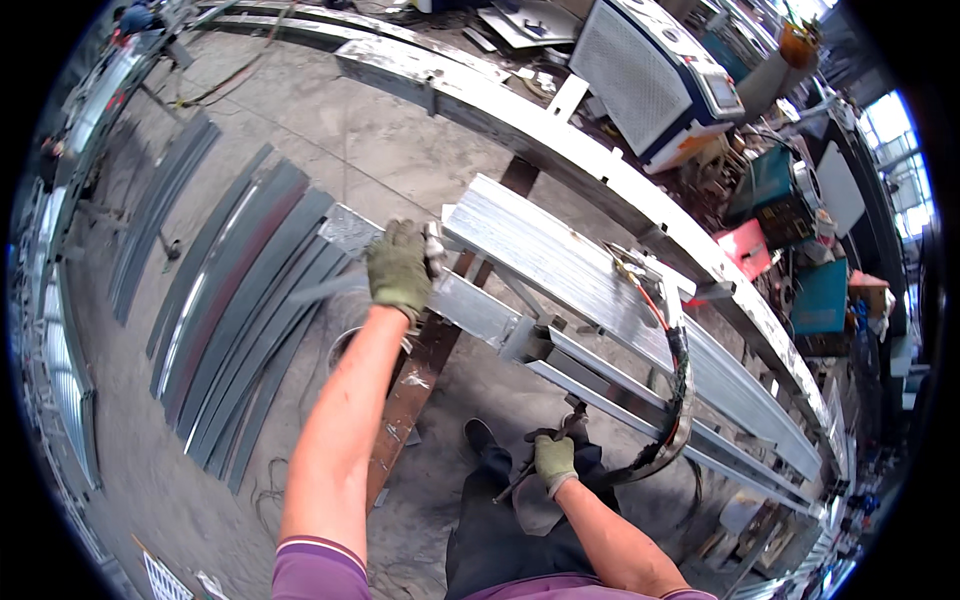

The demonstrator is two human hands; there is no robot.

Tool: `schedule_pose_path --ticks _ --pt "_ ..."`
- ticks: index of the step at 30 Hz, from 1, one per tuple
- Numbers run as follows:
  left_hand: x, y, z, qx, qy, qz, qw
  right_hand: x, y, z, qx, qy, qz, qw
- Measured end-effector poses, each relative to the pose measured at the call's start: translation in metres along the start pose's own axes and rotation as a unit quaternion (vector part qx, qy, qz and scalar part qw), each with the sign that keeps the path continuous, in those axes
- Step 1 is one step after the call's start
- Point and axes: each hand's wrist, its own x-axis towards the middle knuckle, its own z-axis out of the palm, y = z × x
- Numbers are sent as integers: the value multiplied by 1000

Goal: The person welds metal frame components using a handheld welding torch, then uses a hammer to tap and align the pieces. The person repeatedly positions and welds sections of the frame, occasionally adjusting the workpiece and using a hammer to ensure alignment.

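My left hand [400, 270], in a green work glove, is over the far left end of a galvanized steel bar [478, 308]. Its fingers are closed around a small silver metal piece [434, 246], partly covered by the glove. Close to my legs, my right hand [554, 463], also gloved, grips a dark metal tool [514, 484] with a thin bar; its exact kind is unclear. Beyond the bar lies a wide ribbed steel profile [560, 250]. A black cable [682, 395] with an orange wire bends across the steel on the right.
Several grey steel strips [250, 290] lie on the concrete floor at left. A rusty brown beam [405, 400] passes under the work. Behind, a long white-topped beam [540, 110] curves across, with a white and blue machine [645, 75] beyond it. Clutter fills the right.
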Motion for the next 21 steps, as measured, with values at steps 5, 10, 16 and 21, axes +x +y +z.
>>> schedule_pose_path --ticks 5,10,16,21 --pt "27 -8 27 -61 -140 16 988 12 25 -7 36 45 15 998" --pt "27 -3 25 -48 -56 25 997 -20 21 10 140 70 101 983" --pt "27 -8 33 -14 -67 53 996 -33 81 38 134 138 152 970" --pt "32 -6 26 15 -124 24 992 -29 87 43 39 132 98 986"
